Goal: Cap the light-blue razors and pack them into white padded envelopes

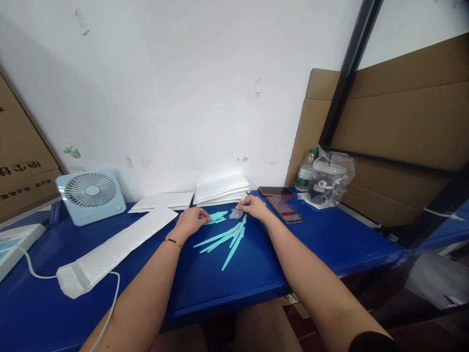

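Note:
Several long teal plastic strips (224,238) lie fanned out on the blue table (227,288) in front of me. My left hand (193,219) rests at their far end, its fingers closed on a few short teal pieces (217,217). My right hand (255,206) lies just to the right, fingertips on a small clear plastic piece (235,213). The two hands are a short gap apart.
A long white padded bag (113,252) lies at left, near a light-blue fan (91,195) and a white cable (110,308). White envelope stacks (222,189) sit by the wall. Two phones (284,205), a bottle (306,171) and a bagged jar (330,181) stand right.

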A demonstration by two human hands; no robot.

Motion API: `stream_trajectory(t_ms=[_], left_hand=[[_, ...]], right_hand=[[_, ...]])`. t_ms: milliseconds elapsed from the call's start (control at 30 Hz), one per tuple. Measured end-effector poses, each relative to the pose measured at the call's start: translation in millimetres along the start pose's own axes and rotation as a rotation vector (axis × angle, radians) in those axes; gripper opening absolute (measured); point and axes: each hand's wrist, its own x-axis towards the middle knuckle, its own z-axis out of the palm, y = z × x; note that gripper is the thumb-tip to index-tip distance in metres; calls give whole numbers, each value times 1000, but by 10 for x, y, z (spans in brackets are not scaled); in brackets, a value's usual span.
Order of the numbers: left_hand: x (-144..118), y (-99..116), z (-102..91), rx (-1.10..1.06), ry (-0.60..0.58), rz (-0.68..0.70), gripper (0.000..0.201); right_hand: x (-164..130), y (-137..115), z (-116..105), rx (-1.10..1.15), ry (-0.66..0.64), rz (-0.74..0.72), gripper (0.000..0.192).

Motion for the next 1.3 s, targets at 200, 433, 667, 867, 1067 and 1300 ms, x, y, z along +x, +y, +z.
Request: stream_trajectory(t_ms=[200, 433, 667, 867, 1067, 1300], left_hand=[[-111, 160, -20, -70, -128, 118, 42], [-146, 217, 29, -107, -310, 141, 28], [-81, 166, -11, 41, -110, 69, 22], [-66, 115, -46, 103, 18, 28, 29], [-96, 184, -1, 51, -33, 92, 28], [-110, 198, 55, -68, -131, 128, 36]], right_hand=[[-24, 6, -122, -87, 5, -24, 18], [-106, -136, -102, -20, -177, -177, 25], [-73, -130, -7, -49, -181, -246, 22], [-32, 23, -118, -134, -4, -62, 24], [-83, 114, -251, -278, -242, -133, 23], [-121, 94, -327, -323, -392, -178, 16]])
